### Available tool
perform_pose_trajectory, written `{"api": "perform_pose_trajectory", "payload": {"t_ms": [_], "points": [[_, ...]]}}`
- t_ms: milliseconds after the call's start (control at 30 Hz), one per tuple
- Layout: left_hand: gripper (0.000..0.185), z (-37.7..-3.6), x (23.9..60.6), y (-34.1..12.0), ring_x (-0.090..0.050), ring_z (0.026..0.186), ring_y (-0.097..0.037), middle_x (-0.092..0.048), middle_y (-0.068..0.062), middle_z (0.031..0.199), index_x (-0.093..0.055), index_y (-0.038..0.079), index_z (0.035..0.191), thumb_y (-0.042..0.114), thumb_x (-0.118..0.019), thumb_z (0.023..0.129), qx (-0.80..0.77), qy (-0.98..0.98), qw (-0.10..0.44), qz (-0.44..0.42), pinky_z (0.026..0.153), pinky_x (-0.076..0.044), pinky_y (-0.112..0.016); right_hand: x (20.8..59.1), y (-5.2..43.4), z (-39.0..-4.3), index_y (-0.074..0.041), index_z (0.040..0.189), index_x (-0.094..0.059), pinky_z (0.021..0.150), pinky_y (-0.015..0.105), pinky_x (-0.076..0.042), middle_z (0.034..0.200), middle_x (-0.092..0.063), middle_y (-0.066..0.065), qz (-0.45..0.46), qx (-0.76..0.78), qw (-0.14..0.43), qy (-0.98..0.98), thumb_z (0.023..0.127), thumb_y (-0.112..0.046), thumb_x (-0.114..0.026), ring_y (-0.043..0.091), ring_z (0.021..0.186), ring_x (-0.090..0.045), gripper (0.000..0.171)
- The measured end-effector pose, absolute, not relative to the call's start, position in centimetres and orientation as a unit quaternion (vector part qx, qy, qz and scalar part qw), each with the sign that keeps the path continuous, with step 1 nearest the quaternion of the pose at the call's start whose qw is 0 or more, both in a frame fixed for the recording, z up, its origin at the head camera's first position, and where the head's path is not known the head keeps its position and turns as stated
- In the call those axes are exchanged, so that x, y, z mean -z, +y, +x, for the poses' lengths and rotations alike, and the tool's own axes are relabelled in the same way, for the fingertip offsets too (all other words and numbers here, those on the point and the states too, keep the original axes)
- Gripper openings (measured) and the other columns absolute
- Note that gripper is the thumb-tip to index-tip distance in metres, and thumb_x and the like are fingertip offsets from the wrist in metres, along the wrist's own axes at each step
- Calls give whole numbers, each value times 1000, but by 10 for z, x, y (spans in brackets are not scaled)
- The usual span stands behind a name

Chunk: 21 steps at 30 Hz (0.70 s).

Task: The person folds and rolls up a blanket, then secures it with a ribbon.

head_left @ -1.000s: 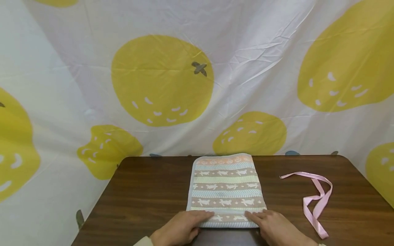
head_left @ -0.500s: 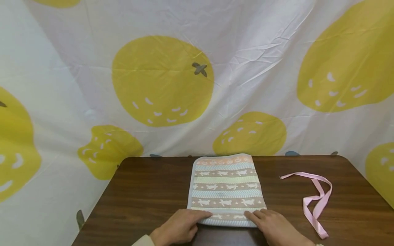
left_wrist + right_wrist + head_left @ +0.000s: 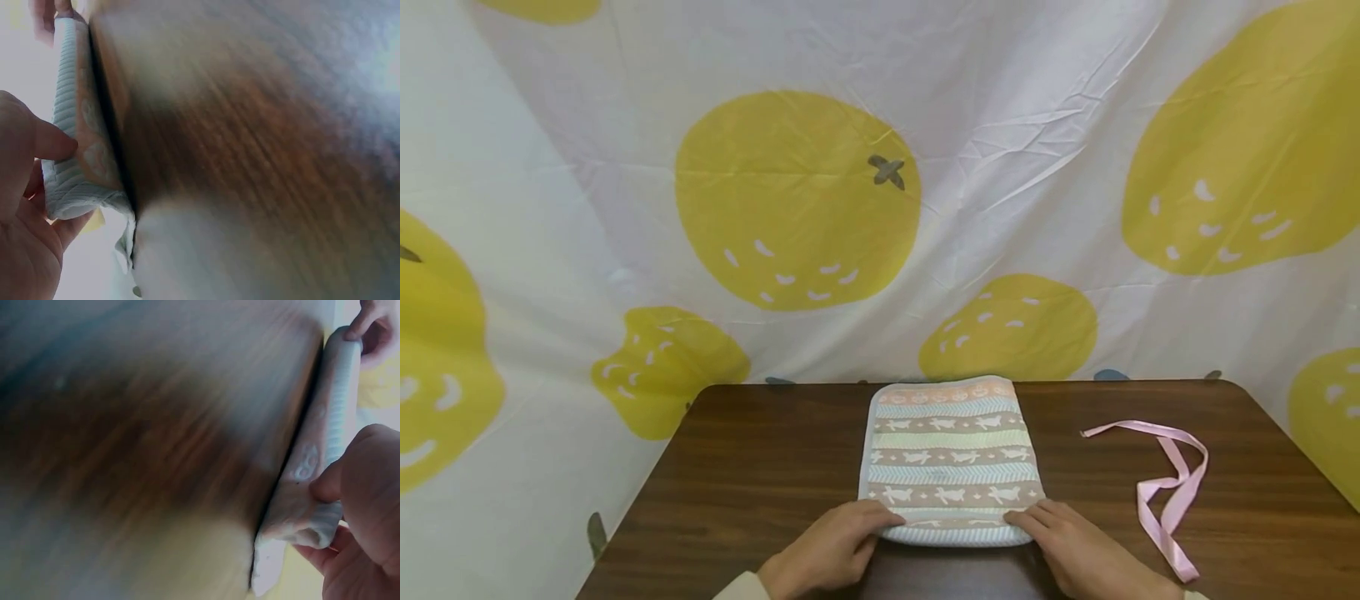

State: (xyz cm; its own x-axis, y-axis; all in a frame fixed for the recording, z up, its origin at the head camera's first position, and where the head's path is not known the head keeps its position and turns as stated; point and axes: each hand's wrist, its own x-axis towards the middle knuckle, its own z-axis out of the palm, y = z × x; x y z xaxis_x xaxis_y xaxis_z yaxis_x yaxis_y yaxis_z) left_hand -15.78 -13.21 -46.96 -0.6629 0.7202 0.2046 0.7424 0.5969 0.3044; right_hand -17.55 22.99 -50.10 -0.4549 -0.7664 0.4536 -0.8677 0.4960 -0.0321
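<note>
A striped pastel towel [image 3: 951, 454] with rows of small white animals lies lengthwise on the dark wooden table. Its near end is turned over into a thick, rounded fold [image 3: 955, 535]. At the left corner of that fold, my left hand [image 3: 831, 546] pinches it, thumb on the near side and fingers behind, as the left wrist view shows. My right hand [image 3: 1078, 546] grips the right corner in the same way; in the right wrist view its thumb [image 3: 328, 482] presses into the cloth. The towel's layers droop loosely at both side ends of the fold.
A loosely looped pink ribbon [image 3: 1183, 492] lies on the table [image 3: 760, 467] to the right of the towel. Behind the table's far edge hangs a white curtain [image 3: 1022, 200] printed with large yellow fruit.
The fold has moved slightly away from me, covering more of the nearest animal row. Both hands have shifted forward and a little outward toward the corners. The ribbon lies as before.
</note>
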Motion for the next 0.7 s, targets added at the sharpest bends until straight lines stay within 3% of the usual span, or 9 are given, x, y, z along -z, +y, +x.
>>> {"api": "perform_pose_trajectory", "payload": {"t_ms": [67,200,300,333,433,533,633,700], "points": [[33,-158,469,-133,-61,111,-8,-68,5,116,-66,14,123,1,-59,93,196,-892,28,-407,94,-50,-28,501,232,-175,-7,122,-60,79,40,-53,109,-63,-1,484,-139,190,-843,60,9,-71,19,96,-60,65],[31,-160,467,-133,-63,109,-8,-70,4,114,-68,12,119,0,-61,92,230,-882,29,-411,93,-51,-27,502,234,-175,-10,124,-59,81,36,-51,108,-63,-4,489,-137,214,-834,93,-1,-42,15,97,-60,36],[33,-161,467,-134,-64,108,-7,-71,3,114,-69,11,118,-3,-63,90,273,-871,12,-408,92,-51,-25,502,236,-175,-9,125,-58,84,31,-48,109,-64,-4,501,-148,225,-823,103,-20,-16,14,97,-61,49],[34,-162,467,-134,-63,109,-7,-71,2,115,-69,11,118,-4,-63,89,292,-868,0,-402,92,-51,-25,502,237,-175,-9,127,-57,85,28,-48,111,-64,-4,502,-154,224,-821,103,-23,-15,13,98,-61,50],[35,-162,465,-135,-62,111,-7,-70,2,117,-68,12,119,-5,-64,89,344,-860,-37,-376,93,-51,-27,500,240,-175,-8,131,-55,88,22,-47,116,-66,-2,503,-175,217,-818,105,-24,-22,12,100,-63,44],[34,-163,463,-135,-62,111,-7,-70,3,117,-69,12,119,-4,-64,89,379,-853,-60,-353,94,-51,-28,497,242,-175,-8,133,-53,87,17,-47,118,-66,-3,495,-201,203,-821,102,-13,-47,10,98,-64,31],[34,-163,462,-135,-62,107,-7,-70,0,115,-67,11,119,-4,-63,88,391,-852,-64,-342,93,-51,-29,496,243,-175,-7,132,-53,83,13,-46,114,-65,-3,485,-245,177,-821,85,5,-67,5,92,-62,51],[35,-163,461,-135,-62,104,-9,-70,-2,114,-66,9,119,-4,-63,88,395,-853,-64,-336,92,-51,-30,496,244,-176,-7,131,-54,84,10,-43,114,-65,-3,475,-271,166,-821,77,11,-70,5,93,-62,60]]}}
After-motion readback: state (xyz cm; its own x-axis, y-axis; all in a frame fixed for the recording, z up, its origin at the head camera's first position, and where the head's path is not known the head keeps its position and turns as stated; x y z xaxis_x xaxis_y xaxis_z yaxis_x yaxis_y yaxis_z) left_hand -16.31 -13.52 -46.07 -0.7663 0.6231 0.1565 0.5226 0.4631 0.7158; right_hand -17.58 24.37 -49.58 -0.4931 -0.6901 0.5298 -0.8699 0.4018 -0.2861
